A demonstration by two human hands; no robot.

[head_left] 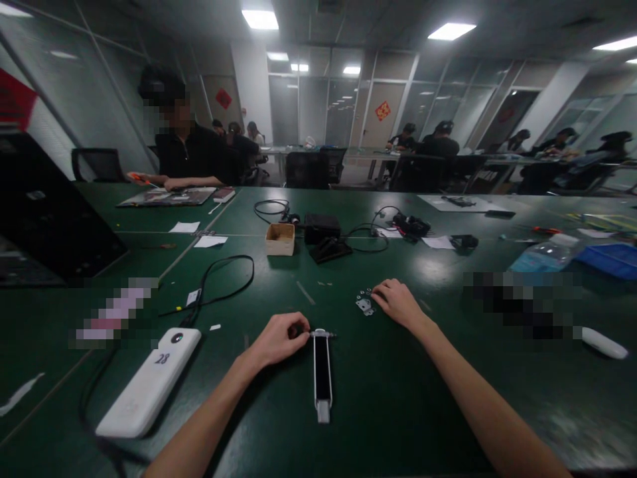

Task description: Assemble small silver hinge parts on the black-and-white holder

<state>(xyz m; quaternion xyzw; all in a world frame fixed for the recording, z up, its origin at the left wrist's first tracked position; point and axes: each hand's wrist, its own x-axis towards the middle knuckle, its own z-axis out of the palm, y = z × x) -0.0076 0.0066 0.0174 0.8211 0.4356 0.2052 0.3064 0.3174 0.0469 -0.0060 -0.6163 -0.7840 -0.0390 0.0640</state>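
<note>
In the head view, a long narrow device with a white frame, a black middle and a grey tab at its near end lies on the green table. A thin metal crosspiece runs through its far end. My left hand is closed, thumb and fingertips pinching the left end of that crosspiece. Farther right, my right hand rests with bent fingers drawn together beside small ring-like pieces and grey metal plates. What its fingertips hold, if anything, is too small to make out.
A white power bank marked 28 with black cables lies left. Beyond are a small cardboard box, a black box and wired parts. A plastic bottle and blue tray stand right. A person works across the table.
</note>
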